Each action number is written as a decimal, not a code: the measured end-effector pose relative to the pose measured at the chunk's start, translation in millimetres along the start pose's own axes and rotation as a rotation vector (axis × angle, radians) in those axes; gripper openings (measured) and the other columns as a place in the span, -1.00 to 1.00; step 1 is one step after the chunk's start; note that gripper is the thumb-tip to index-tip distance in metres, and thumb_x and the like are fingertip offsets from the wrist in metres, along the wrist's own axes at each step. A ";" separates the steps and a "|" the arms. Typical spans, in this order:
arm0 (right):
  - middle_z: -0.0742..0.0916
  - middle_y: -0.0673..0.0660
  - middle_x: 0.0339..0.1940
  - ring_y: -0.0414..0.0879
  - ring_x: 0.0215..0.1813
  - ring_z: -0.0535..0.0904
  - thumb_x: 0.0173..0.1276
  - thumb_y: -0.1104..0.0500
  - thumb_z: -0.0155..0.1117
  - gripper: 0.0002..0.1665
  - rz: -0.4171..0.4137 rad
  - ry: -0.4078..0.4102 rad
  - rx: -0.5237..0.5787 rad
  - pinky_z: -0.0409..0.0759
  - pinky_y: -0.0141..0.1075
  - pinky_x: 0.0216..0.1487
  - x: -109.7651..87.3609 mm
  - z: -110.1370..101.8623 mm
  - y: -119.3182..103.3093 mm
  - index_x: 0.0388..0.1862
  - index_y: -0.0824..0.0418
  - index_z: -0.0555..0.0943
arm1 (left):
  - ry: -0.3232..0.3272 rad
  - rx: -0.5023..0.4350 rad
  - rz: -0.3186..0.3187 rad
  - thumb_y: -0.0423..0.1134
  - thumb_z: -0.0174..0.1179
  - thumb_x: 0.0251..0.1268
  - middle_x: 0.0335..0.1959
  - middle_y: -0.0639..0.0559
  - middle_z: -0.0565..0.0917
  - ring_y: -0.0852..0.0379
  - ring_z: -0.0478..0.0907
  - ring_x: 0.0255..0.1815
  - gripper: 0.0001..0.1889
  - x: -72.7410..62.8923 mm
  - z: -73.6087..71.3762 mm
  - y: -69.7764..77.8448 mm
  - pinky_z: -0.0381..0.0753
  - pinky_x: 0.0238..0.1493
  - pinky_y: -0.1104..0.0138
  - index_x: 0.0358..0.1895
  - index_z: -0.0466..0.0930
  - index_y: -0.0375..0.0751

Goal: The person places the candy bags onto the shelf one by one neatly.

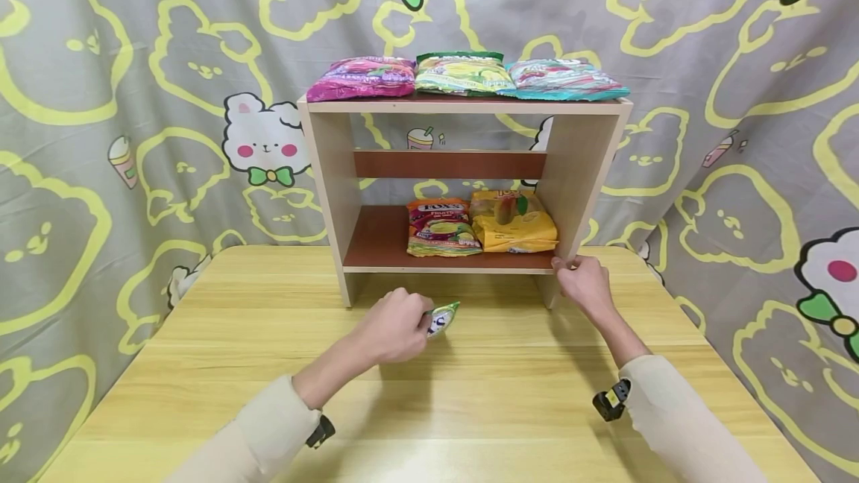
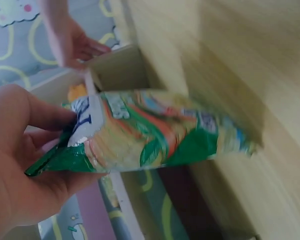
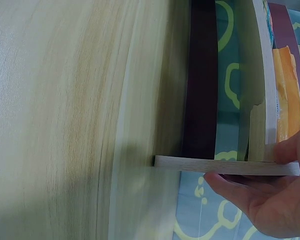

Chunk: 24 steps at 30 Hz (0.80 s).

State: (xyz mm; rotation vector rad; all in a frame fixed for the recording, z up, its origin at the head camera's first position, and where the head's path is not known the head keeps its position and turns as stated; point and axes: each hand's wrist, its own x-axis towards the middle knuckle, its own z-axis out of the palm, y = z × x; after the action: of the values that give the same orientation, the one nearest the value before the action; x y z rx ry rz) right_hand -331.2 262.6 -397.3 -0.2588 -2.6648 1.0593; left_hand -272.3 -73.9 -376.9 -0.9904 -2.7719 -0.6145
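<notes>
My left hand [image 1: 396,325] pinches a green snack bag [image 2: 155,132] by one end, thumb on one face and fingers beneath. In the head view the hand covers most of this bag, which hangs over the table in front of the shelf. My right hand [image 1: 585,285] grips the front edge of the small wooden shelf's right side panel [image 3: 225,165], thumb on the inner side and fingers on the outer. On the lower board lie a red-and-green Fox's candy bag [image 1: 444,228] and a yellow candy bag [image 1: 515,226], the yellow one nearest the right hand.
Across the shelf's top board lie a purple bag [image 1: 362,78], a yellow-green bag [image 1: 463,73] and a teal bag [image 1: 567,80]. The shelf stands toward the back of the wooden table [image 1: 470,401]. A cartoon-patterned curtain [image 1: 168,95] surrounds the back and sides.
</notes>
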 end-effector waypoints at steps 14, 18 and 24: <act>0.73 0.13 -0.63 0.03 -0.46 0.55 0.50 -0.12 0.05 -0.46 0.009 0.001 -0.005 0.42 -0.24 -0.50 0.6 1.1 0.3 -0.31 0.28 0.74 | -0.152 -0.173 0.000 -0.49 0.02 0.34 -0.70 0.17 0.17 0.29 0.08 -0.66 -0.60 15.1 -13.4 -11.2 0.09 -0.59 0.46 -0.65 0.24 -0.04; 0.71 0.10 -0.65 0.05 -0.43 0.55 0.50 -0.13 0.05 -0.45 0.012 0.002 -0.006 0.42 -0.24 -0.49 -0.1 0.3 -0.5 -0.30 0.29 0.75 | -0.150 -0.142 -0.016 -0.43 0.07 0.43 -0.71 0.16 0.25 0.27 0.16 -0.66 -0.62 18.2 -17.6 -15.5 0.13 -0.58 0.45 -0.63 0.36 -0.08; 0.70 0.09 -0.68 0.03 -0.46 0.54 0.50 -0.13 0.05 -0.44 0.011 0.001 -0.005 0.41 -0.24 -0.51 0.0 1.0 0.2 -0.33 0.30 0.73 | -0.093 -0.073 -0.116 -0.43 0.12 0.41 -0.70 0.13 0.17 0.23 0.09 -0.64 -0.59 21.5 -16.5 -16.6 0.09 -0.56 0.43 -0.65 0.32 -0.10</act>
State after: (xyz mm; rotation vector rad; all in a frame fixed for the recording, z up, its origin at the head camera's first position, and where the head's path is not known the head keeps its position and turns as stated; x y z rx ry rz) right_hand -331.5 262.1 -398.2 -0.2753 -2.6680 1.0563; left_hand -299.6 -80.0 -361.8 -0.8985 -2.9250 -0.7084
